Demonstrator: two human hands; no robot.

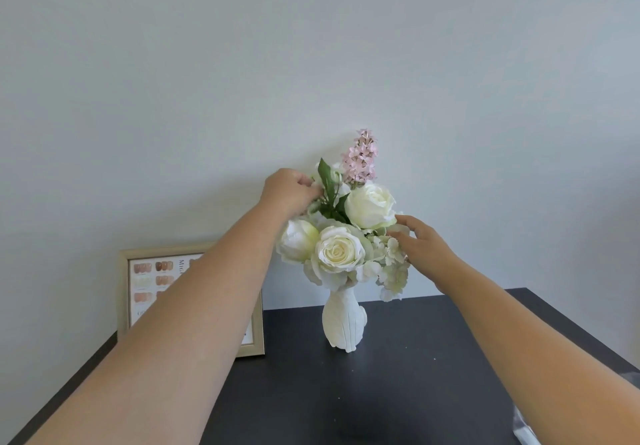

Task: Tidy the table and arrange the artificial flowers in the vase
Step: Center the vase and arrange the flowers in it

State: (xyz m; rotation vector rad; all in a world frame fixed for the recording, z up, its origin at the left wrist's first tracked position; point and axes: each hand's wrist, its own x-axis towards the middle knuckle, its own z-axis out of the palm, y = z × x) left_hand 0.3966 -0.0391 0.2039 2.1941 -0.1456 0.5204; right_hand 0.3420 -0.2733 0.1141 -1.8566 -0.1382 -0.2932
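Note:
A white sculpted vase [344, 323] stands upright on the black table [398, 392], near its back edge. It holds a bunch of artificial flowers: three cream roses [338, 249], pale hydrangea petals [393, 271], green leaves and a tall pink flower spike [360, 159]. My left hand [285, 190] is at the upper left of the bunch, fingers pinched on a small white flower stem [325, 181] beside the leaves. My right hand [420, 247] touches the hydrangea at the bunch's right side with fingers spread.
A gold-framed picture [152, 282] with colour swatches leans against the grey wall at the table's back left, partly hidden by my left forearm. Something clear and shiny [523, 427] shows at the bottom right edge.

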